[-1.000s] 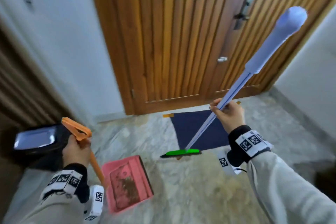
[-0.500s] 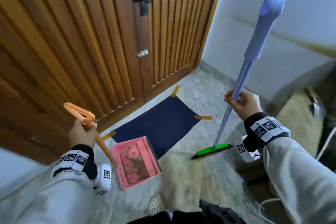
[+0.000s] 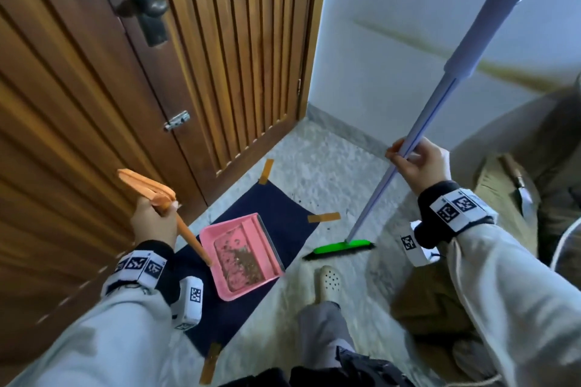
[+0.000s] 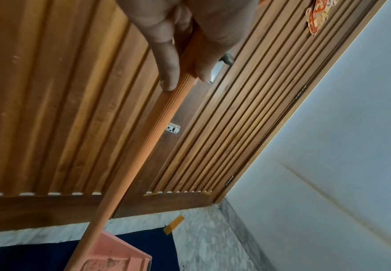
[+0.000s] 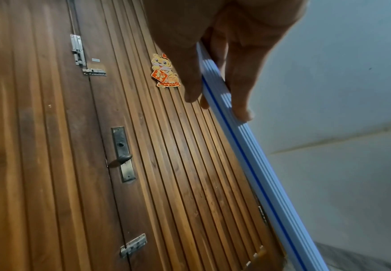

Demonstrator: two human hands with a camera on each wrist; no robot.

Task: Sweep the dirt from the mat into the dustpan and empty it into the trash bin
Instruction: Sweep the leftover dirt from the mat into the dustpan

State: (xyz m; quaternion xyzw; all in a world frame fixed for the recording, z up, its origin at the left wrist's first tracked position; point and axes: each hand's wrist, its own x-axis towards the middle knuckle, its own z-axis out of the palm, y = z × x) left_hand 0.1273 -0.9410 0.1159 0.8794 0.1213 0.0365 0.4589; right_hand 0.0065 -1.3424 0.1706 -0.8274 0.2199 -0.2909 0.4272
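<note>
A pink dustpan (image 3: 242,253) (image 4: 117,256) with brown dirt (image 3: 246,264) in it hangs over the dark blue mat (image 3: 276,214) (image 4: 27,256). My left hand (image 3: 154,221) (image 4: 185,36) grips its long orange handle (image 3: 188,236) (image 4: 143,143) near the top. My right hand (image 3: 416,163) (image 5: 224,55) grips the pale blue broom pole (image 3: 440,97) (image 5: 247,155). The green broom head (image 3: 341,249) is down at the floor, right of the mat. The trash bin is out of sight.
A ribbed wooden door (image 3: 157,72) (image 5: 97,146) fills the left, with a white wall (image 3: 393,56) at the corner. Orange tape (image 3: 323,217) holds the mat's corners to the marble floor (image 3: 327,173). My foot in a white perforated shoe (image 3: 327,284) stands below the broom head. Brown clutter (image 3: 503,198) sits at right.
My view has swung right, so the bin at left has left the picture. The dustpan with its dirt now hangs over the mat, and the broom head is right of the mat.
</note>
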